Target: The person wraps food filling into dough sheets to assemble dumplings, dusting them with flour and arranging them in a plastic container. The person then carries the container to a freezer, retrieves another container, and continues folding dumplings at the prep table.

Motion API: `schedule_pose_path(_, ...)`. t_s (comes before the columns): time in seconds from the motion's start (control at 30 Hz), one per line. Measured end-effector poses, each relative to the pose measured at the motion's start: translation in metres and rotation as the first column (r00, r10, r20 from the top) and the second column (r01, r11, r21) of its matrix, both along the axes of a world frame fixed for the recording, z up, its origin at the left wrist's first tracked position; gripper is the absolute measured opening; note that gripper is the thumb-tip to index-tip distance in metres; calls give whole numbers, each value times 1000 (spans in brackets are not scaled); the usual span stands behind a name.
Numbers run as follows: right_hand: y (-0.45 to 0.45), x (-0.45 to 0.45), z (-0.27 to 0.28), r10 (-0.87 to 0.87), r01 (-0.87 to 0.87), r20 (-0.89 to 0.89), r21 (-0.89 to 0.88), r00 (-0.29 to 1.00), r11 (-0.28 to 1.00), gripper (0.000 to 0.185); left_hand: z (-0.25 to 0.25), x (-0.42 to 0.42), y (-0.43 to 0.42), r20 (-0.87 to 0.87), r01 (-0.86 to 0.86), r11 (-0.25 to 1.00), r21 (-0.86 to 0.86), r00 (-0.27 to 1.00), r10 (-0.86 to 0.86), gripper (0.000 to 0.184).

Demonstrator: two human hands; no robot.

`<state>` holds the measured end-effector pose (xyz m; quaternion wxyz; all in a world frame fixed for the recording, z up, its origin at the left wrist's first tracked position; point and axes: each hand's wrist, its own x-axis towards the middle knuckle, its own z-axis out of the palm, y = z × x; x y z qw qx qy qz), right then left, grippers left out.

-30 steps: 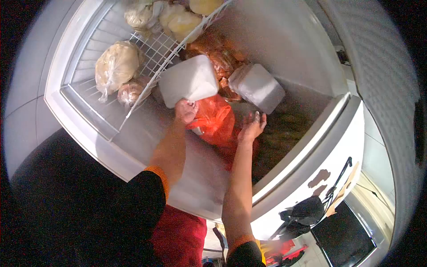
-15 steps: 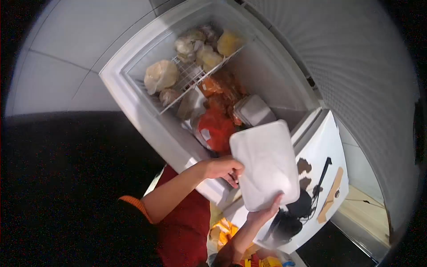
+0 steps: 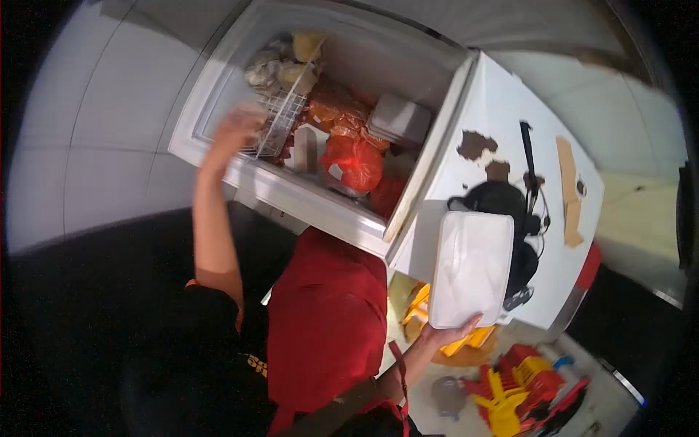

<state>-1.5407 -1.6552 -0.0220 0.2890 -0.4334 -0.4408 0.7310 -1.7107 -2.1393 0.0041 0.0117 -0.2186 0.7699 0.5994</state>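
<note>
My right hand (image 3: pixel 453 332) grips the lower end of a white lidded container (image 3: pixel 472 269), held over the white freezer top with its frosted face up. Over the left part of the open freezer (image 3: pixel 313 211), my left hand (image 3: pixel 242 124) is smeared by motion, and what it touches is unclear. It is nearest to the wire basket (image 3: pixel 280 120). Wrapped pale bundles (image 3: pixel 273 73) lie in that basket. Beside it are a red bag (image 3: pixel 352 162), an upright white box (image 3: pixel 310 148) and stacked white containers (image 3: pixel 399 119).
A black bag (image 3: pixel 502 200) with straps and a brown cardboard strip (image 3: pixel 568 191) lie on the white top. Red and yellow plastic items (image 3: pixel 510 390) rest on the floor at the lower right. Tiled wall (image 3: pixel 109 109) rises at the left.
The white container has come out of the freezer and moved right, over the white top. My left hand has left it and swung left over the basket. The view has shifted.
</note>
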Motion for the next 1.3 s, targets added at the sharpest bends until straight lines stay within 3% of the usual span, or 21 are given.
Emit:
schedule_pose_path(0.03, 5, 11, -4, -36, 36, 10, -17, 999, 999, 65, 33, 1, -5, -181, -205, 976, -74, 965, 189, 38)
schedule_pose_path(0.07, 11, 23, -8, -56, 56, 1, -46, 998, 997, 66, 67, -10, -26, -199, -226, 905, -361, 967, 162, 43)
schedule_pose_path(0.13, 20, 42, -15, -93, 93, -5, -87, 996, 992, 67, 133, -18, -15, -671, -559, 787, -262, 692, 268, 38)
schedule_pose_path(0.17, 25, 51, -18, -87, 83, -36, -116, 996, 990, 68, 174, -25, 1, -843, -662, 640, -390, 536, 40, 31)
schedule_pose_path(0.2, 28, 56, -18, -80, 70, -69, -143, 994, 987, 69, 214, -33, 20, -906, -703, 581, -410, 385, -174, 29)
schedule_pose_path(0.27, 34, 60, -12, -105, 94, -71, -138, 992, 986, 70, 267, -57, 30, -871, -793, 432, -429, 238, -429, 29)
schedule_pose_path(0.37, 46, 70, -9, -117, 107, -95, -97, 989, 989, 72, 303, -122, 8, -743, -730, 249, -636, 492, -453, 28)
schedule_pose_path(0.47, 57, 69, -4, -118, 111, -134, -58, 984, 992, 73, 313, -152, 15, -659, -615, 245, -750, 659, -363, 28)
schedule_pose_path(0.57, 62, 61, -4, -137, 133, -133, -35, 982, 990, 74, 305, -142, 25, -721, -655, 312, -688, 572, -390, 28)
schedule_pose_path(0.67, 59, 50, -1, -147, 147, -76, 2, 986, 989, 75, 268, -113, 31, -843, -768, 398, -502, 331, -424, 29)
schedule_pose_path(0.73, 49, 31, 2, -177, 177, -38, 3, 984, 984, 76, 198, -93, 43, -948, -805, 543, -240, 73, -310, 33)
schedule_pose_path(0.77, 43, 22, 5, -201, 200, -34, -30, 979, 979, 76, 145, -93, 50, -971, -760, 618, -201, 72, -228, 34)
schedule_pose_path(0.8, 34, 16, 5, -241, 239, -23, -64, 970, 969, 76, 83, -95, 59, -958, -680, 676, -284, 233, -168, 36)
schedule_pose_path(0.83, 30, 15, -8, -298, 297, 0, -82, 955, 951, 76, 12, -97, 72, -802, -556, 630, -542, 565, -193, 35)
schedule_pose_path(0.87, 30, 13, -22, -273, 269, -44, -79, 961, 960, 76, -60, -99, 85, -522, -338, 536, -774, 819, -238, 34)
schedule_pose_path(0.9, 30, 13, -34, -231, 226, -83, -68, 969, 972, 76, -81, -105, 116, -199, 22, 598, -801, 933, -300, 35)
schedule_pose_path(0.97, 24, 5, -48, -271, 270, -16, -35, 962, 962, 76, -252, -135, 60, 279, 360, 776, -519, 929, -244, 32)
schedule_pose_path(1.0, 23, -2, -59, -273, 273, 17, 5, 962, 962, 77, -334, -150, 33, 516, 460, 810, -364, 823, -236, 31)
schedule_pose_path(1.1, 36, 24, -102, -341, 339, 7, 66, 940, 938, 79, -466, -143, -22, 673, 340, 933, -114, 718, -180, 50)
schedule_pose_path(1.13, 28, 11, -101, -396, 388, 32, 141, 918, 911, 81, -495, -141, -25, 700, 297, 949, -103, 700, -143, 50)
schedule_pose_path(1.3, 16, -24, -137, -443, 370, 131, 375, 887, 850, 82, -607, -119, -29, 713, 291, 878, -379, 697, 76, 50)
